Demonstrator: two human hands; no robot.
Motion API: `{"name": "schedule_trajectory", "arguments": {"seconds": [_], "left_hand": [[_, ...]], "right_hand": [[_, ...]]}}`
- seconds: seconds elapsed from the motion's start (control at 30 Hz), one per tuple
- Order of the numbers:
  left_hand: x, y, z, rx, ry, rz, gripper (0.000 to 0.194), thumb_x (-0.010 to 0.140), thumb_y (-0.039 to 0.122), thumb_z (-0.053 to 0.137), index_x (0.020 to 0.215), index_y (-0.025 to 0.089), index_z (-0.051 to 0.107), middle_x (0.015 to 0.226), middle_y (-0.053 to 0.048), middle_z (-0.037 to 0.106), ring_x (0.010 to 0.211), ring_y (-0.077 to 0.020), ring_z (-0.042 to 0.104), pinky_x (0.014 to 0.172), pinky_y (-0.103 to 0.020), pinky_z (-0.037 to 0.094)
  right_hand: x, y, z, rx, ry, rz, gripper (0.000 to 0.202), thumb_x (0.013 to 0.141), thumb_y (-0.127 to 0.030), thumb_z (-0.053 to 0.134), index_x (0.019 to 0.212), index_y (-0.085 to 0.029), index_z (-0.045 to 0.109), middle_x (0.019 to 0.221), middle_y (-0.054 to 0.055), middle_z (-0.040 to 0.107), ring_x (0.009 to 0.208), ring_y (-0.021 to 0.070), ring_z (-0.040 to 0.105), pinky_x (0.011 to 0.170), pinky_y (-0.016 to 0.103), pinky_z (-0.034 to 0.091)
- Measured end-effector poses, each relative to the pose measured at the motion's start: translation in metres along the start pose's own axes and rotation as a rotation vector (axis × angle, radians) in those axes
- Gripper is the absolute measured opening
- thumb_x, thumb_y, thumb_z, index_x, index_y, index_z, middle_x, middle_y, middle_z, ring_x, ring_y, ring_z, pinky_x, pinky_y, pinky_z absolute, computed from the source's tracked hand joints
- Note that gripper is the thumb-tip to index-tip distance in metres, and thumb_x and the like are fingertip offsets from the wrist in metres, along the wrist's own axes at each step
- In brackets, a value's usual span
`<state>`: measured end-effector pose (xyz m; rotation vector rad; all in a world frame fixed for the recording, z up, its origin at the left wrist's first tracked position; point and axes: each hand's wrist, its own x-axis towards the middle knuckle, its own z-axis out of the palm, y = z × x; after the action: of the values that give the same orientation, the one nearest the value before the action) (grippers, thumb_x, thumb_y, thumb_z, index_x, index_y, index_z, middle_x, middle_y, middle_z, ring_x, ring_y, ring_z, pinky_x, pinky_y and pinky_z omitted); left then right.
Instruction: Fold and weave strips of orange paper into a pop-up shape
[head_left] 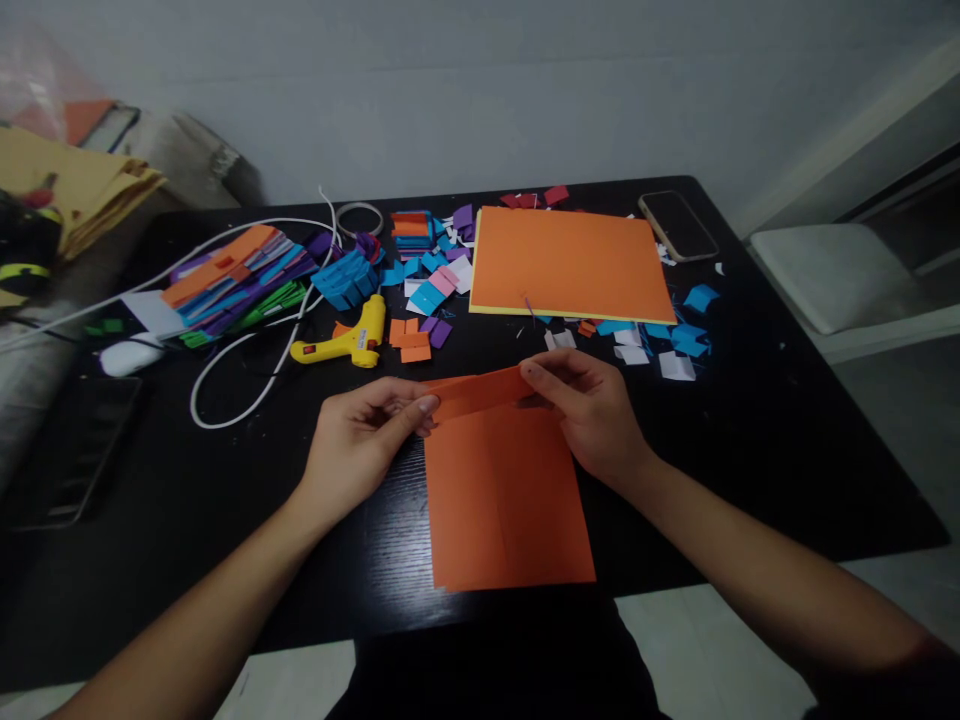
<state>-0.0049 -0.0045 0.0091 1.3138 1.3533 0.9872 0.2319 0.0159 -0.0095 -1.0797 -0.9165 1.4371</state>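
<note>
Both hands pinch an orange paper strip (480, 393) by its ends, above the black table. My left hand (364, 432) is closed on the strip's left end, thumb in front and fingers behind. At the other end, my right hand (596, 405) grips it between thumb and fingers. Below the strip, a larger orange paper sheet (510, 510) lies flat near the table's front edge, with a faint crease down it. Whether strip and sheet are joined is hard to see. A yellow glue gun (349, 340) rests beyond my left hand.
A stack of orange paper (574, 265) lies at the back, with cut paper pieces (439, 290) scattered around it. A phone (679, 225) sits at the back right. At left are a white cable (225, 420), folded coloured strips (232, 280) and a white mouse (131, 355).
</note>
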Motion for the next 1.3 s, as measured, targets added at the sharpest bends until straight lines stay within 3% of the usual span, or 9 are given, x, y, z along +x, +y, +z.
{"name": "schedule_trajectory", "arguments": {"seconds": [0.5,0.73,0.83,0.9,1.13,1.3], "left_hand": [[0.001,0.0,-0.002,0.044,0.036,0.04,0.014,0.087,0.031,0.077,0.085,0.017,0.077,0.068,-0.001,0.074,0.062,-0.012,0.068,0.061,-0.022,0.054],[0.001,0.0,-0.003,0.067,0.017,0.038,0.017,0.087,0.033,0.077,0.085,0.016,0.076,0.068,-0.002,0.074,0.062,-0.0129,0.066,0.061,-0.023,0.052],[0.003,0.001,-0.006,0.066,-0.049,0.054,0.017,0.086,0.033,0.076,0.084,0.016,0.075,0.067,-0.001,0.071,0.061,-0.012,0.062,0.059,-0.022,0.048],[0.003,0.002,-0.008,0.058,-0.132,0.067,0.016,0.085,0.031,0.075,0.084,0.016,0.074,0.068,0.0,0.068,0.061,-0.0111,0.059,0.058,-0.021,0.045],[-0.001,-0.001,-0.001,0.1,-0.388,0.035,0.019,0.093,0.033,0.064,0.089,0.015,0.069,0.071,0.0,0.063,0.065,-0.012,0.055,0.06,-0.023,0.044],[-0.003,-0.006,0.004,0.183,-0.446,0.045,0.02,0.094,0.033,0.063,0.084,0.015,0.067,0.067,0.001,0.059,0.06,-0.0108,0.05,0.055,-0.022,0.039]], "right_hand": [[0.005,0.004,-0.001,0.048,-0.028,0.065,0.02,0.074,-0.033,0.089,0.082,-0.02,0.076,0.084,0.0,0.07,0.079,0.0132,0.067,0.072,0.028,0.066],[0.005,0.004,0.0,0.021,-0.012,0.049,0.016,0.076,-0.031,0.087,0.082,-0.021,0.075,0.082,-0.001,0.07,0.076,0.0115,0.067,0.073,0.025,0.06],[0.004,0.002,0.0,-0.011,-0.016,0.054,0.016,0.077,-0.031,0.085,0.081,-0.021,0.075,0.08,-0.001,0.07,0.074,0.0115,0.066,0.073,0.025,0.058],[0.004,0.001,0.001,-0.061,-0.073,0.061,0.016,0.077,-0.032,0.084,0.08,-0.02,0.074,0.078,-0.001,0.069,0.072,0.0116,0.065,0.072,0.026,0.057],[-0.008,0.006,0.009,-0.25,-0.498,0.22,0.024,0.077,-0.038,0.083,0.079,-0.017,0.071,0.071,0.0,0.068,0.066,0.0127,0.062,0.064,0.027,0.051],[-0.013,0.01,0.011,-0.313,-0.565,0.254,0.022,0.076,-0.035,0.084,0.079,-0.017,0.071,0.071,-0.001,0.067,0.066,0.0114,0.06,0.063,0.025,0.047]]}}
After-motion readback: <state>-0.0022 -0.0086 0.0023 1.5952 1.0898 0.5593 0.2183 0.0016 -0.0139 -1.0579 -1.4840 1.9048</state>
